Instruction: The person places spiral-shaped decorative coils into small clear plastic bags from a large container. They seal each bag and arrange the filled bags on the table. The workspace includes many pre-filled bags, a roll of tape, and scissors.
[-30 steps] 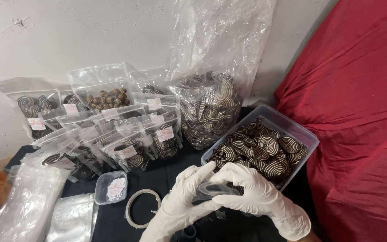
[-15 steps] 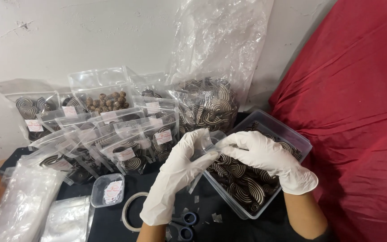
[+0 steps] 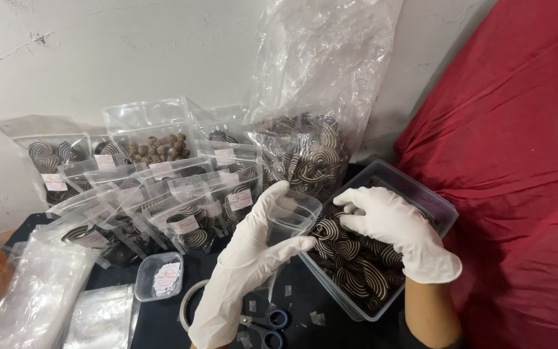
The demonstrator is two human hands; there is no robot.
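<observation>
- Since half a second ago, the right hand has dropped from meeting the left hand and now sits inside the clear plastic tub, while the left hand has kept the small pouch and turned its mouth towards the tub.
- Left hand, gloved in white, grips an empty clear zip pouch between thumb and fingers; the pouch is held open, just left of the right hand.
- Right hand, also gloved, curls its fingers down onto the dark spiral-striped pieces in the tub. It touches them, but I cannot tell whether it has closed on one.
- To do this well, as I judge it — keep the pouch mouth wide and close to the tub rim, and lift only a few pieces at a time so none spill.
- Below the left wrist lie blue-handled scissors and a roll of clear tape; further left is a small lidded box of labels.
- Beyond both hands stand rows of filled, labelled pouches and a big clear bag of the same pieces.
- Everything rests on a dark cloth against a rough white wall — red fabric rises to the right of the right hand.
</observation>
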